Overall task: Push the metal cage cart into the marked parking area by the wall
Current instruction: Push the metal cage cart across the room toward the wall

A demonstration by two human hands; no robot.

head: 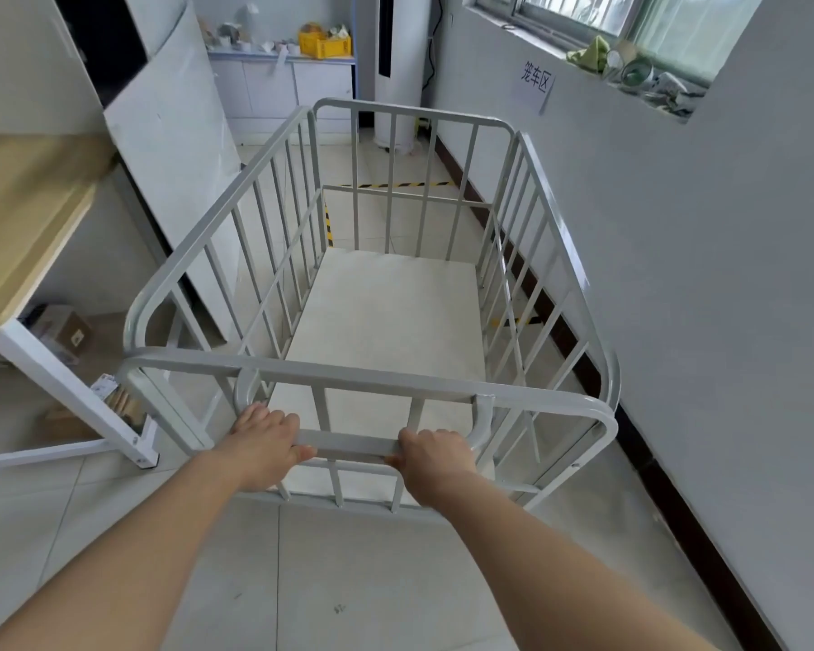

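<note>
Head camera view, looking down: a pale grey metal cage cart with barred sides [386, 293] fills the middle of the frame, its off-white flat floor panel [391, 321] bare. Both bare forearms reach up from the bottom edge to a flat grey handle bar [356, 447] on the cart's near end. The left hand [266, 441] is clenched over the bar's left end, its fingers [301, 451] curled around the front of it; the right hand [435, 455] grasps the right end in the same way, knuckles up. The cart stands on a light tiled floor [348, 580], just beside the white wall with a dark skirting strip [701, 274] along the right of the frame. Yellow-and-black striped floor tape [398, 184] shows through the far bars, running across beyond the cart's far end, with another strip down its left side and a short piece visible through the right-hand bars. A white paper sign with dark characters [534, 84] hangs on the wall at upper right, below a window sill cluttered with small items. At the left edge stands a light wooden desk with white metal legs [24, 227], and a white board [179, 148] leans beside it. A yellow plastic crate [325, 43] sits on a cabinet at the top centre.
</note>
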